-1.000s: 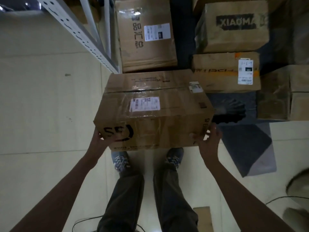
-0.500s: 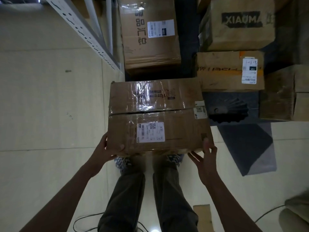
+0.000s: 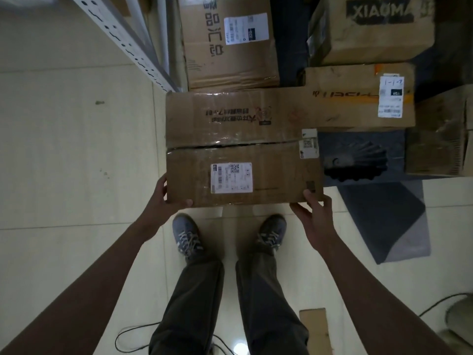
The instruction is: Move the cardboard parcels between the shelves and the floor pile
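The person holds a taped cardboard parcel [image 3: 243, 147] above their shoes [image 3: 188, 235], in front of the floor pile [image 3: 358, 96]. The left hand [image 3: 160, 201] grasps its near left corner; the right hand [image 3: 316, 216] grasps the near right corner, thumb on top. A metal shelf post [image 3: 122, 39] stands to the left.

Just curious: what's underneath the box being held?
Below the box near its front edge: pale floor tiles and two shoes. Whatever lies directly beneath the rest is covered.

Brown cardboard parcel [image 3: 243, 147] with a white barcode label [image 3: 231, 178] – pale cream tiled floor [image 3: 64, 149], grey-blue laced shoes [image 3: 188, 237], dark grey mat [image 3: 384, 221].
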